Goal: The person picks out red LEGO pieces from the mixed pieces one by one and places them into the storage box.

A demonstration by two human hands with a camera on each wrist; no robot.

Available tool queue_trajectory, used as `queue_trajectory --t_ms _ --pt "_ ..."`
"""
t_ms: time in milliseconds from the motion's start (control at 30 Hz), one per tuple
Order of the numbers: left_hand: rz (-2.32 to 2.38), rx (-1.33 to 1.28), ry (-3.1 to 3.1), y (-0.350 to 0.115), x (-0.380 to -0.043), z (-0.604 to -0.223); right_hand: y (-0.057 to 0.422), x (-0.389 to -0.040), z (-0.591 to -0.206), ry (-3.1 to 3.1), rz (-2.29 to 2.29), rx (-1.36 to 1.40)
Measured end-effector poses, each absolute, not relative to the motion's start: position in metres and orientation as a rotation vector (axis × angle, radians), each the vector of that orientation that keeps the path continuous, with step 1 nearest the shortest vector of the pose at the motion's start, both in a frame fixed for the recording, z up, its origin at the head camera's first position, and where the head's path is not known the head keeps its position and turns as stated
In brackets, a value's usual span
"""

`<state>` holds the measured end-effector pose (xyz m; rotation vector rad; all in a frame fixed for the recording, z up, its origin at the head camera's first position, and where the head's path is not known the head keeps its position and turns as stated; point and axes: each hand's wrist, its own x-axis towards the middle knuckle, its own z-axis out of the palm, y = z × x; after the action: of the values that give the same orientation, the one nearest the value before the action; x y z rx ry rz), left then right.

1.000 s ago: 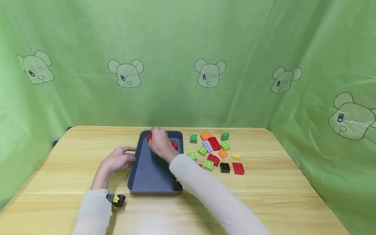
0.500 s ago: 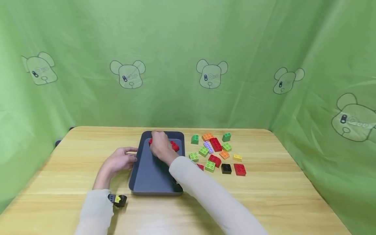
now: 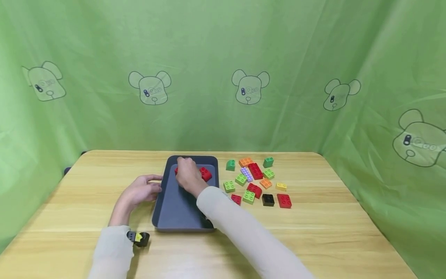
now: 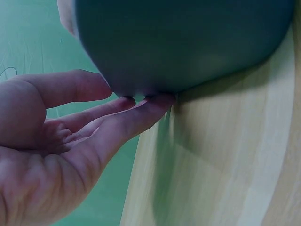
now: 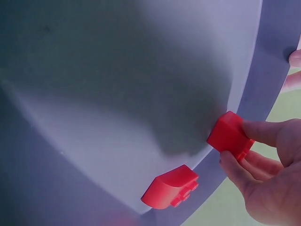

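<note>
In the head view my right hand [image 3: 189, 176] reaches over the far end of a dark grey tray [image 3: 179, 217]. Its thumb and fingers pinch a red toy brick [image 5: 226, 134] at the tray's side wall, as the right wrist view shows. A second red brick [image 5: 170, 187], with a rounded side, lies in the tray a short way off. My left hand [image 3: 141, 189] is at the tray's left side, fingers extended. In the left wrist view, the fingertips [image 4: 162, 100] of that hand rest against the tray's outer edge [image 4: 141, 70].
Right of the tray, several loose bricks lie on the wooden table [image 3: 313, 232]. Among them are a black brick [image 3: 268, 200], a yellow brick [image 3: 281, 186], a purple brick [image 3: 246, 174] and a dark green brick [image 3: 268, 162]. A green curtain [image 3: 209, 124] hangs behind the table.
My right hand has come slightly nearer to me with the red brick, lower inside the tray. A red brick beside the right sleeve shows more fully. The left hand has stayed put.
</note>
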<state>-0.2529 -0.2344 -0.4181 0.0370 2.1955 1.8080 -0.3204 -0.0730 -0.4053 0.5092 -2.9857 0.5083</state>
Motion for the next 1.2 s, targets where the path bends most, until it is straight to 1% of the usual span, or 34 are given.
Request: queue_trajectory --t_ms 833,1200 --pt "1.802 0.048 2.193 -0.235 -0.253 -0.418 -0.075 -0.317 -0.408 -3.017 0.451 0.463" --pt "1.789 0.048 2.209 -0.236 -0.253 -0.418 -0.077 -0.311 -0.393 -3.103 0.309 0.389"
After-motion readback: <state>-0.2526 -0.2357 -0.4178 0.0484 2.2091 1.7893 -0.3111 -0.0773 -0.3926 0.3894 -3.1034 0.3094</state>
